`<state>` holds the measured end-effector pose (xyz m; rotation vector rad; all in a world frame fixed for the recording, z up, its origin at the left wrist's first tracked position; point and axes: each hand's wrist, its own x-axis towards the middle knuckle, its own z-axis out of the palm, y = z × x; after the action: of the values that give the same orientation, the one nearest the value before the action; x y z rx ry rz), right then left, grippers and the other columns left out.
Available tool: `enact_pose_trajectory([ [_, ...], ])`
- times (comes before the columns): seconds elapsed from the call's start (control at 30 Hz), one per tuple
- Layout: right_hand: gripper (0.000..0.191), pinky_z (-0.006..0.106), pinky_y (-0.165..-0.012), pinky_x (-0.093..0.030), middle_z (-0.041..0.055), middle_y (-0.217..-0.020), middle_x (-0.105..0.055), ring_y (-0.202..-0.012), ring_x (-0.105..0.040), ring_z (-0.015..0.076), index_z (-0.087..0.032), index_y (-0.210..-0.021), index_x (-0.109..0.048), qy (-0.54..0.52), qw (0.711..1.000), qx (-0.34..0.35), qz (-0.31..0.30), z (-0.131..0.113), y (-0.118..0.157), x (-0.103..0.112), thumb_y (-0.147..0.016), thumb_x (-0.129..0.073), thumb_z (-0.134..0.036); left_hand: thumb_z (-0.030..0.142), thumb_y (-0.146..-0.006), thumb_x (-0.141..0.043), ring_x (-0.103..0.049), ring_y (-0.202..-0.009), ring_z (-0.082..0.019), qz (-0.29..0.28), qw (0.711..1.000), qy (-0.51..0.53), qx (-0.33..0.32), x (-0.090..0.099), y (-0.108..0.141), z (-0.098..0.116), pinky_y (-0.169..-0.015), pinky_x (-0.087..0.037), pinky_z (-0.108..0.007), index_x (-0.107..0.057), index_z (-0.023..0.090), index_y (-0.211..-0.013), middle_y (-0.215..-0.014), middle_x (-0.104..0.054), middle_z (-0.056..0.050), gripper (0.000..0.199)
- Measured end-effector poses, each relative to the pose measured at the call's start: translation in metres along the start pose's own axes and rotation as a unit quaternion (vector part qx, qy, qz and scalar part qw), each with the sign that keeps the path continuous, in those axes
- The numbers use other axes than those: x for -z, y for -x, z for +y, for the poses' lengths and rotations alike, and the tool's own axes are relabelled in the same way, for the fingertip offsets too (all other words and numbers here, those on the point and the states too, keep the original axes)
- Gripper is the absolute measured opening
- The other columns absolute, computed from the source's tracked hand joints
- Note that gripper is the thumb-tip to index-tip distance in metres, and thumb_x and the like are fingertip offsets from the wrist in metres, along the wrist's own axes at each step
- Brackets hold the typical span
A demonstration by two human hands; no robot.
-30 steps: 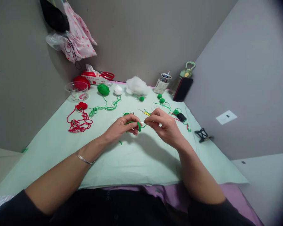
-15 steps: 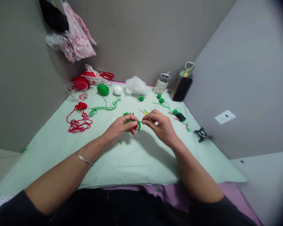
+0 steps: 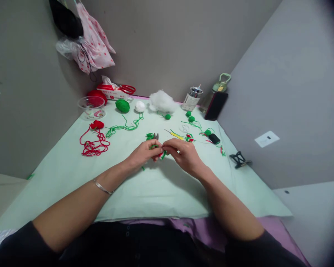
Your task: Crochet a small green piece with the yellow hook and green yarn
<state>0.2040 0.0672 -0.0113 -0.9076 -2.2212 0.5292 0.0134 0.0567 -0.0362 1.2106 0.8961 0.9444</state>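
Note:
Between my two hands is a small crocheted piece (image 3: 162, 155) in red, white and green, hanging just below my fingertips. My left hand (image 3: 145, 152) is closed, with thumb and fingers pinching the piece and its green yarn. Fingertips meeting the left ones, my right hand (image 3: 182, 152) pinches at the piece's upper edge, apparently on the green yarn; the exact grip is hidden. Behind my left hand lie scissors (image 3: 156, 136) with blades pointing away, beside some green yarn (image 3: 149, 136). A yellow-handled crochet hook (image 3: 176, 134) and another red-and-green crocheted piece (image 3: 189, 138) rest beyond my right hand.
Red yarn (image 3: 96, 148) lies tangled at left, near a clear tub (image 3: 91, 111). Along the back are a green yarn ball (image 3: 123, 106), white stuffing (image 3: 161, 102), a pen can (image 3: 192, 99) and a phone (image 3: 216, 106). A black clip (image 3: 239, 159) sits at the right edge.
My right hand has moved left until its fingertips meet those of my left hand. The crocheted piece beyond it has come into view. The camera view has shifted slightly.

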Motion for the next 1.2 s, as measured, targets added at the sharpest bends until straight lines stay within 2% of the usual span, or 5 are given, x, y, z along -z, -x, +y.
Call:
enact_pose_trajectory([
  [0.23,0.025,0.026,-0.05,-0.051,-0.0014,-0.076,-0.068,-0.055,-0.066,0.0139,-0.024,-0.091,-0.056,-0.405,0.899,-0.157,0.048,-0.008,-0.005,0.021,-0.092,-0.067,-0.047,0.033,-0.077,-0.072,-0.052,-0.056,-0.011,0.002,1.0,-0.005,0.015,0.002,0.0,0.002,-0.061,-0.045,-0.027,-0.061,0.016,-0.08,-0.065,-0.059,0.003,0.02],
  [0.43,0.03,0.026,-0.072,-0.06,-0.0085,-0.061,-0.044,-0.061,-0.06,0.0105,-0.026,-0.086,-0.054,-0.427,0.856,-0.13,0.259,0.024,-0.012,0.048,-0.085,-0.076,-0.046,0.027,-0.076,-0.073,-0.051,-0.056,-0.01,0.001,1.0,0.022,0.01,0.006,-0.002,-0.001,-0.058,-0.043,-0.025,-0.061,0.018,-0.082,-0.068,-0.056,0.004,0.017],
  [0.6,0.035,0.024,-0.063,-0.056,-0.0066,-0.065,-0.052,-0.06,-0.058,0.0101,-0.024,-0.084,-0.054,-0.444,0.836,-0.231,0.225,0.04,-0.015,0.044,-0.076,-0.081,-0.045,0.028,-0.081,-0.07,-0.062,-0.071,-0.013,-0.048,0.996,0.07,0.012,0.008,0.003,0.006,-0.073,-0.05,-0.03,-0.06,0.017,-0.085,-0.082,-0.065,-0.001,0.015],
  [0.77,0.037,0.02,-0.049,-0.044,-0.0017,-0.077,-0.065,-0.055,-0.053,0.0072,-0.021,-0.082,-0.061,-0.431,0.843,-0.272,0.17,0.04,-0.018,0.029,-0.066,-0.085,-0.043,0.025,-0.079,-0.074,-0.064,-0.075,-0.013,-0.07,0.992,0.1,0.006,0.011,0.006,0.016,-0.077,-0.05,-0.031,-0.06,0.02,-0.097,-0.104,-0.067,-0.004,0.023],
  [1.2,0.032,0.023,-0.048,-0.035,-0.0027,-0.064,-0.057,-0.053,-0.044,0.0091,-0.02,-0.086,-0.072,-0.324,0.924,-0.201,0.026,0.008,-0.015,-0.013,-0.084,-0.071,-0.052,0.043,-0.083,-0.077,-0.039,-0.053,-0.007,-0.05,0.997,0.054,0.003,0.006,0.0,0.008,-0.047,-0.027,-0.021,-0.073,0.014,-0.084,-0.067,-0.055,0.001,0.029],
])
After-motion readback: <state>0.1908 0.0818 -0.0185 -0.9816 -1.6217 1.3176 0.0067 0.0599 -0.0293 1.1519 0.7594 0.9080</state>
